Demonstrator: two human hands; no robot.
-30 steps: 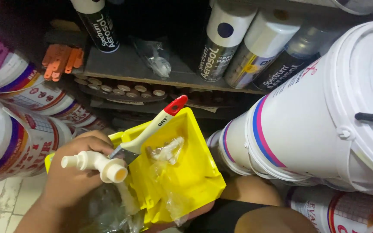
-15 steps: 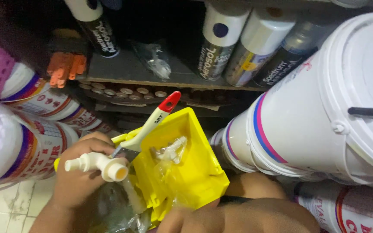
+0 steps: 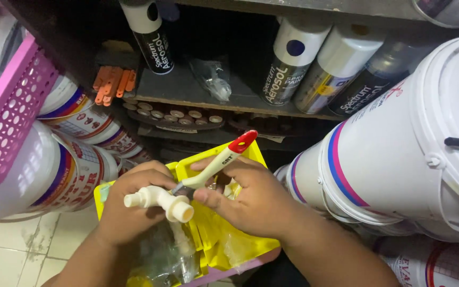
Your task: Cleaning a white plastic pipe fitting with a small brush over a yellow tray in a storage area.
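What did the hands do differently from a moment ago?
The right hand came up from below and now covers the yellow bin, its fingers by the brush with the red-tipped handle. The left hand went on holding the white plastic tap. Paint buckets and spray cans stayed put.

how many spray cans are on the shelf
4 clearly: one spray can upper left, then three side by side at right: a dark-dotted cap, a white cap, a clear cap. More may be hidden.

Four spray cans are seen along the top, one yellow bin and two hands at lower centre.
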